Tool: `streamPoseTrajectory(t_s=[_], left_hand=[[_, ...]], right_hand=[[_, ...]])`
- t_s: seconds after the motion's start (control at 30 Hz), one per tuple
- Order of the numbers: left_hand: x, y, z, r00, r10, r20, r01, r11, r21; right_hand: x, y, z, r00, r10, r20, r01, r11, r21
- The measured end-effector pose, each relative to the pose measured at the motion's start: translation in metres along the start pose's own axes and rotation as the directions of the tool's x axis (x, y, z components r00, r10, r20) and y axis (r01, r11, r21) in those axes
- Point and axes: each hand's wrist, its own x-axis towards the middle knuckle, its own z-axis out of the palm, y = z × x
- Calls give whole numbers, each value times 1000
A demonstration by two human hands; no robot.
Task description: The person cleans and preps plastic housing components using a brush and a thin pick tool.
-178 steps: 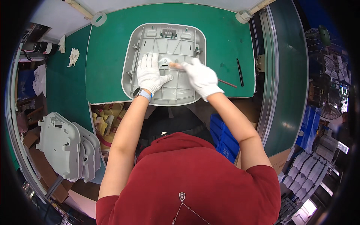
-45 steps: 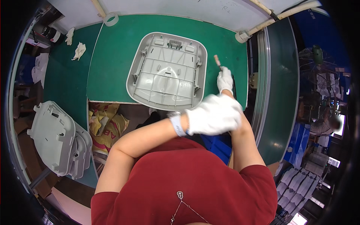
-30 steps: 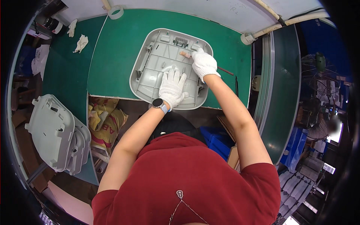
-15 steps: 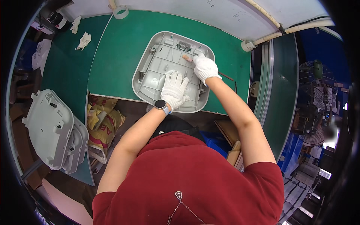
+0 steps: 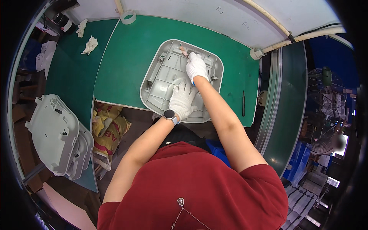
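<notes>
A light grey plastic panel with rounded corners, raised ribs and clips lies on the green worktable. My left hand, in a white knitted glove, rests flat on its near part with fingers spread. Over the panel's far half is my right hand, gloved too, its fingers curled. A pinkish, finger-like piece sticks out from the right hand toward the panel's far rim; whether it is a bare fingertip or something held is too small to tell. The right hand's palm side is hidden from view.
A black pen-like tool lies right of the panel. A roll of clear tape and a crumpled white glove sit at the back left. More grey panels are stacked at the left. A yellow sack stands below the table edge.
My right hand has moved left across the panel, from near its far right corner toward the far middle. My left hand stays flat on the panel. The whole view has shifted slightly.
</notes>
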Motion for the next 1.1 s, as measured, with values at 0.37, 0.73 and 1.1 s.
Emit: streamPoseTrajectory(t_s=[0.37,0.73,1.1], left_hand=[[3,-3,3,999,-14,37,13,999,30],[6,-4,19,973,11,-231,16,993,116],[-2,-5,7,999,7,-51,-8,1000,-30]], right_hand=[[-6,-22,0,999,44,-14,-42,991,130],[-13,-32,17,993,109,37,-114,980,164],[-3,0,-16,996,76,43,-76,997,-5]])
